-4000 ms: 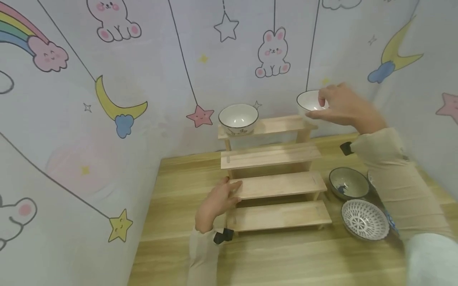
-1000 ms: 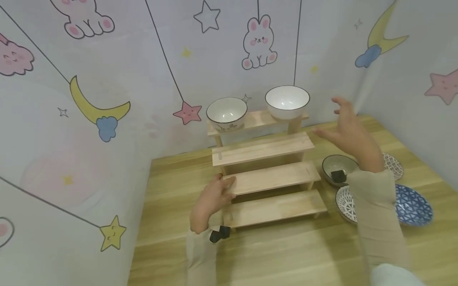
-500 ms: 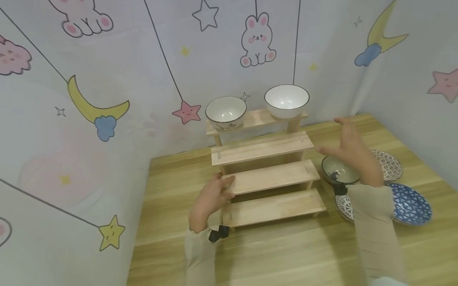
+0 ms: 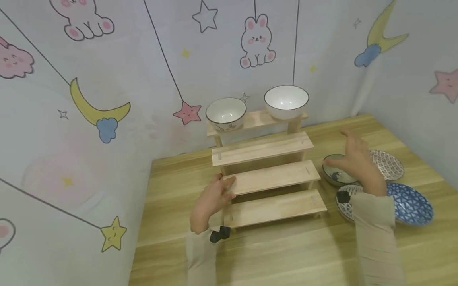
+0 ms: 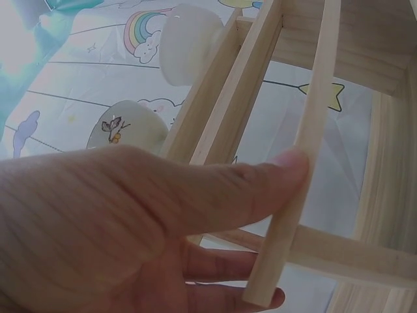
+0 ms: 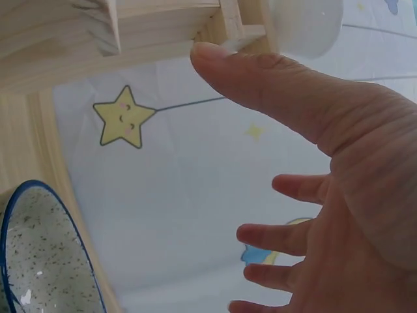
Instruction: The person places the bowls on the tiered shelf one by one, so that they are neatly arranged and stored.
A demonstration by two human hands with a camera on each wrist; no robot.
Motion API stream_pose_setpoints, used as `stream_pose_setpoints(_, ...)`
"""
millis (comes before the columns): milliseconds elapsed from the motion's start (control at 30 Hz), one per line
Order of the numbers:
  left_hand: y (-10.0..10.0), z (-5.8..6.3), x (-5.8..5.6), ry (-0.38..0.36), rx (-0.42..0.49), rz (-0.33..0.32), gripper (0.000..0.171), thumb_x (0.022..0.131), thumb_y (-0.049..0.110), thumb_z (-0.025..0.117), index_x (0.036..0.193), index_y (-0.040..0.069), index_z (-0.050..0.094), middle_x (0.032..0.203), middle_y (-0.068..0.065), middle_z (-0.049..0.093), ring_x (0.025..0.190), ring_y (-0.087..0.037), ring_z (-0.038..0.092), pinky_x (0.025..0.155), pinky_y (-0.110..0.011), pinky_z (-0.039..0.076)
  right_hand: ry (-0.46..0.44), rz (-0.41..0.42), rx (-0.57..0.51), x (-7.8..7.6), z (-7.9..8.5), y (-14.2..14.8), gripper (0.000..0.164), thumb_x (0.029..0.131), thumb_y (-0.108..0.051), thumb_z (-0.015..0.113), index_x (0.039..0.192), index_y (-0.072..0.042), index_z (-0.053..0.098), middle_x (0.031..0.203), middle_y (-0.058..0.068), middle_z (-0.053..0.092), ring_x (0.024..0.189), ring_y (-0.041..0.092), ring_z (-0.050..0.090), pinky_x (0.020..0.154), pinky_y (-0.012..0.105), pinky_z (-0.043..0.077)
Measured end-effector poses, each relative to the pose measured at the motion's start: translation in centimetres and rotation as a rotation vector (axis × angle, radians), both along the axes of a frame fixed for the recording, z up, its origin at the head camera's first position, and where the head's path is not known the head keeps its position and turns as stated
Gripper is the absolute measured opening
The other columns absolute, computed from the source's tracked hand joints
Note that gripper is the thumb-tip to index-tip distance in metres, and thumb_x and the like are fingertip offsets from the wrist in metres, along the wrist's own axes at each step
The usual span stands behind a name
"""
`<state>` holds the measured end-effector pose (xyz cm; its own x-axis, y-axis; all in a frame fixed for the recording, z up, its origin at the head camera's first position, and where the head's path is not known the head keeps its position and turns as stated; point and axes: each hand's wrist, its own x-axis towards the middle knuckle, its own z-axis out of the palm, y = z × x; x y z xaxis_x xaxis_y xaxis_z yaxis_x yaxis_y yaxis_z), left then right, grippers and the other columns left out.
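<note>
A wooden step shelf point(image 4: 261, 150) with several tiers stands on the table. My left hand point(image 4: 211, 200) grips the left end of its second tier from the front. In the left wrist view the thumb point(image 5: 260, 186) lies along that board, with fingers behind it. Two white bowls with dark rims, the left one point(image 4: 226, 112) and the right one point(image 4: 286, 101), sit on the top tier. My right hand point(image 4: 358, 161) holds nothing; its thumb and fingers are spread above a grey-green bowl point(image 4: 332, 176), overlapping it in the head view. The speckled inside of a blue-rimmed bowl point(image 6: 49, 251) shows in the right wrist view.
Right of the shelf lie a white-and-dark patterned dish point(image 4: 345, 210), partly behind the right sleeve, a blue patterned plate point(image 4: 413, 204) and a small-patterned plate point(image 4: 388, 165). A cartoon-printed backdrop point(image 4: 161, 79) rises behind and beside the wooden table point(image 4: 286, 254).
My right hand has let go of the right white bowl on the top tier and come down over the grey-green bowl. My left hand stays on the shelf; the head view has shifted.
</note>
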<state>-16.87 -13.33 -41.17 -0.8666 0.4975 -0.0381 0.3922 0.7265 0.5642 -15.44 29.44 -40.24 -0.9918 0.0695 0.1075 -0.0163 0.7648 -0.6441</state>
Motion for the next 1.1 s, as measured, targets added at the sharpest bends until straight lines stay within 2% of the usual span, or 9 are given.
stream_pose_setpoints(133,0.1,-0.1,0.0,-0.001,0.005,0.005,0.056,0.094,0.014,0.073,0.146,0.003,0.053,0.151,-0.038,0.033,0.107,-0.04,0.063,0.099,-0.057,0.048,-0.056,-0.026,0.007,0.4,-0.6,0.3,0.121,0.077,-0.032,0.089,0.158,0.006,0.007,0.153,0.042,0.012,0.141,0.062,0.0,0.106,0.079,0.007)
stream_pose_setpoints(300,0.0,-0.1,0.1,-0.011,0.007,0.004,0.057,0.095,0.015,0.072,0.147,0.004,0.052,0.152,-0.038,0.032,0.108,-0.04,0.063,0.1,-0.057,0.047,-0.1,-0.024,0.046,0.6,-1.1,0.5,0.123,0.075,-0.035,0.09,0.156,0.008,0.009,0.153,0.043,0.013,0.139,0.065,0.0,0.107,0.079,0.002)
stream_pose_setpoints(633,-0.1,-0.2,-0.1,0.006,0.014,0.001,0.057,0.094,0.014,0.073,0.146,0.003,0.053,0.151,-0.038,0.033,0.105,-0.039,0.065,0.098,-0.056,0.049,-0.17,-0.004,0.072,0.0,-1.6,0.5,0.123,0.073,-0.037,0.09,0.155,0.009,0.011,0.152,0.045,0.009,0.139,0.066,-0.003,0.101,0.083,0.002)
stream_pose_setpoints(800,-0.4,0.0,-0.2,0.015,0.008,0.001,0.056,0.094,0.014,0.073,0.146,0.002,0.053,0.151,-0.038,0.033,0.113,-0.045,0.061,0.1,-0.058,0.047,-0.229,0.0,0.089,-0.7,-2.3,0.4,0.123,0.073,-0.037,0.09,0.155,0.009,0.011,0.152,0.045,0.007,0.138,0.065,-0.002,0.103,0.082,0.004)
stream_pose_setpoints(967,-0.4,0.1,-0.2,0.011,0.013,-0.006,0.056,0.094,0.014,0.073,0.145,0.002,0.054,0.151,-0.039,0.033,0.123,-0.05,0.054,0.102,-0.059,0.045,-0.299,0.01,0.151,-0.8,-3.6,1.2,0.122,0.075,-0.041,0.088,0.152,0.013,0.011,0.15,0.047,0.009,0.136,0.069,0.004,0.1,0.084,0.011)
stream_pose_setpoints(1100,-0.4,0.0,0.0,-0.003,0.016,-0.009,0.056,0.094,0.015,0.073,0.145,0.002,0.054,0.151,-0.039,0.032,0.124,-0.049,0.053,0.103,-0.059,0.044,-0.35,0.014,0.156,-0.4,-4.4,2.2,0.127,0.073,-0.045,0.089,0.152,0.014,0.009,0.148,0.049,0.009,0.134,0.07,0.003,0.097,0.087,0.007)
